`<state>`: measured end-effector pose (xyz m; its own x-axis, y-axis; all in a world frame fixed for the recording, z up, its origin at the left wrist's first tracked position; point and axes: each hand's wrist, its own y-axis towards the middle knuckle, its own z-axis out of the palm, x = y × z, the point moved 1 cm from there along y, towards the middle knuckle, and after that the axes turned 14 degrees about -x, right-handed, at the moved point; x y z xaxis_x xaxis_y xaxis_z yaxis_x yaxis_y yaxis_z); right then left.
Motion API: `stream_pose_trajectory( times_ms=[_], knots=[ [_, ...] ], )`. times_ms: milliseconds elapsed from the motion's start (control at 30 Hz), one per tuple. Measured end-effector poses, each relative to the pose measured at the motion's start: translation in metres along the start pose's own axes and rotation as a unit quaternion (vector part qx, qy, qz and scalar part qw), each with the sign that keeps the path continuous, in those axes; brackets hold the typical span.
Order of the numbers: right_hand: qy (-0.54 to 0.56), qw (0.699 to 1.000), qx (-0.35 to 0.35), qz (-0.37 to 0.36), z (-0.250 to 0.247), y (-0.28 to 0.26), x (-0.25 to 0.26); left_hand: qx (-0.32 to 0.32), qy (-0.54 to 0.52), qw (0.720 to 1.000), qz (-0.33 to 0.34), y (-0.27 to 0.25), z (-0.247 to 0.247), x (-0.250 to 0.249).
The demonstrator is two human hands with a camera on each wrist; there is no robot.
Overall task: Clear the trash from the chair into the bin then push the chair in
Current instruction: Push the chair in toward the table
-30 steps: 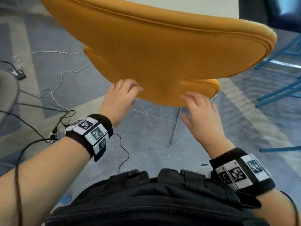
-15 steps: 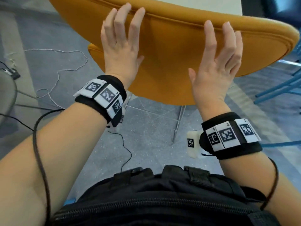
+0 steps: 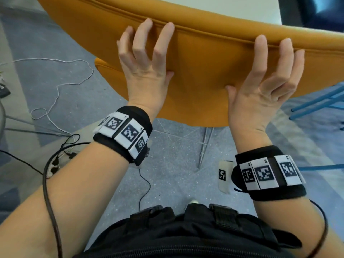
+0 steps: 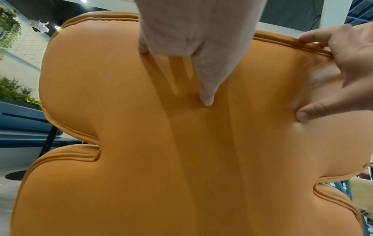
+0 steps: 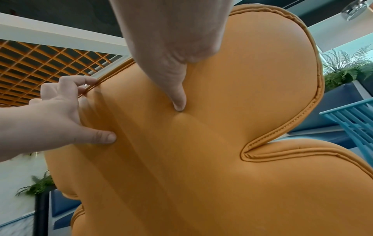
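An orange upholstered chair fills the view, its padded back facing the person. The left hand and right hand lie spread against that back, fingertips at the piped top seam, thumbs denting the cushion. No trash or bin is visible, so clearing seems finished; pushing the chair in looks under way. Grey carpet with loose cables lies below.

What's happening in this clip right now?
A person stands behind an orange chair with both hands on its backrest. The left hand and the right hand lie with fingers spread up to the top seam and thumbs pressing into the padding, as for a push. Neither hand holds anything. No trash or bin is in view. Cables lie on the floor at the left.
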<state>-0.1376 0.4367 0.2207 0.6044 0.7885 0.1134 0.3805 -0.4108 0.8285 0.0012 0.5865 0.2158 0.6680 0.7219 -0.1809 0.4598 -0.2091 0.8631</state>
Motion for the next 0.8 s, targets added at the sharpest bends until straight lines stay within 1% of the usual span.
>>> stream_pose_trajectory(
  times_ms=[133,333,400,467,533,633,800],
  knots=[
    [0.010,1.000,0.004,0.004,0.012,0.007,-0.001,-0.001,0.000,1.000,0.003,0.008,0.013,0.001],
    [-0.015,0.999,-0.045,-0.017,0.035,0.029,-0.010,0.009,0.005,1.000,0.004,0.023,0.032,-0.002],
    [-0.013,0.999,-0.045,-0.017,0.042,0.036,-0.013,0.022,0.025,0.999,-0.006,0.034,0.035,0.001],
    [-0.014,0.999,-0.036,-0.021,0.050,0.042,-0.015,0.049,0.055,0.997,-0.020,0.048,0.039,0.006],
    [-0.025,0.999,-0.014,-0.026,0.055,0.050,-0.018,0.062,0.056,0.996,-0.014,0.057,0.045,0.009],
    [-0.024,0.999,0.010,-0.027,0.062,0.061,-0.023,0.050,0.029,0.998,0.004,0.064,0.057,0.012],
    [-0.005,0.999,-0.009,-0.042,0.077,0.080,-0.026,0.033,0.031,0.999,-0.008,0.074,0.077,0.011]
  ],
)
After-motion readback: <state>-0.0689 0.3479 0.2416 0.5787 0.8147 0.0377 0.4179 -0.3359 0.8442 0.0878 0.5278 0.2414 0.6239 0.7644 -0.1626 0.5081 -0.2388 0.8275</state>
